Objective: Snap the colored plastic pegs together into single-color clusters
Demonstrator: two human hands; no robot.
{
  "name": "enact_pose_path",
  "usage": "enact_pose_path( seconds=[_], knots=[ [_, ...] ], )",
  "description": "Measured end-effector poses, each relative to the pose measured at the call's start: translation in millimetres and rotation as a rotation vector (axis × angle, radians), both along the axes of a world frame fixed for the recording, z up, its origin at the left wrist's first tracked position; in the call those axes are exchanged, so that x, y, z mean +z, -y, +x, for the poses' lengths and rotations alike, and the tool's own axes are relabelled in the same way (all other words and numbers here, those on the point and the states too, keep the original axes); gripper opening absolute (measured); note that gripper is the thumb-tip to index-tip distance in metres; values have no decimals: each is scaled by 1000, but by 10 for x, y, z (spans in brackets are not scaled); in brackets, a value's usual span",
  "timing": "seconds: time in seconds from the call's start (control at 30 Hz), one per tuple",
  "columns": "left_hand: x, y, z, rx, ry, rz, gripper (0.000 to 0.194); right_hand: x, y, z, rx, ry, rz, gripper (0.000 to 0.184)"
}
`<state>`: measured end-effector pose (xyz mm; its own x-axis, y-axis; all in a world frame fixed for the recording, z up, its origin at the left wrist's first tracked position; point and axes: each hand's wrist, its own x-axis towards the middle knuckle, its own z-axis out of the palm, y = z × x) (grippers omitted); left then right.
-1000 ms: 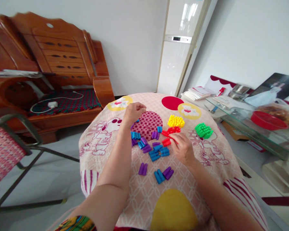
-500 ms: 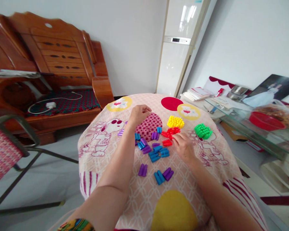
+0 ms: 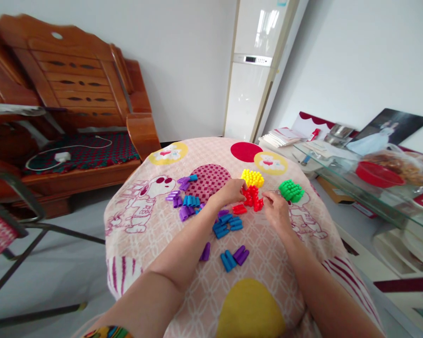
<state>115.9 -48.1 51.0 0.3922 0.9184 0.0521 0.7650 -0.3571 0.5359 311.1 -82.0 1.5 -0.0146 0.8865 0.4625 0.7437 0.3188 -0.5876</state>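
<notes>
Small red plastic pieces [image 3: 252, 197] stand and lie grouped between my two hands. My left hand [image 3: 232, 191] reaches over from the left, its bent fingertips closed at the group's left edge on a red piece. Just right of the group is my right hand [image 3: 278, 210], with thumb and fingers drawn together; anything between them is too small to make out. One paired red piece [image 3: 239, 209] lies flat below my left hand. Behind the red group is a tight block of yellow pieces [image 3: 253, 178]. A similar green block [image 3: 291, 190] sits beyond my right hand.
Blue pieces [image 3: 228, 260] and purple pieces [image 3: 241, 255] are scattered over the patterned tablecloth [image 3: 183, 281], some partly behind my left arm. A wooden armchair [image 3: 70, 94] stands left. At right, a glass shelf [image 3: 341, 173] holds a red bowl [image 3: 379, 174].
My left hand has moved right, from above the dotted circle to the red pieces. My right hand has drawn slightly off them, and the red pieces now stand closer together.
</notes>
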Motion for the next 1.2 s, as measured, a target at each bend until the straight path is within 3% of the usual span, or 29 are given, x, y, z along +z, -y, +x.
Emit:
enact_pose_path(
  seconds=[0.2, 0.4, 0.57, 0.77, 0.9, 1.03, 1.2],
  knots=[
    [-29, -68, -24, -48, 174, -6, 33, 12, -18, 11, -13, 5, -55, 33],
    [9, -119, -278, 21, -100, 127, 25, -19, -28, 6, -30, 21, -71, 32],
    [-71, -83, -230, 16, -328, 121, 28, -52, -44, 17, -11, 24, -71, 32],
    [-67, -56, -152, 18, -324, 104, 25, 9, 14, 1, -35, 75, 88, 29],
    [-32, -49, -162, 34, -286, 89, 24, 77, 161, -105, 117, 201, 183, 27],
    [-25, -53, -169, 36, -217, 97, 21, 70, 307, -256, 298, 429, 78, 27],
    [-33, -67, -170, 7, -135, 91, 17, 87, 383, -401, 355, 601, -83, 22]
  ],
)
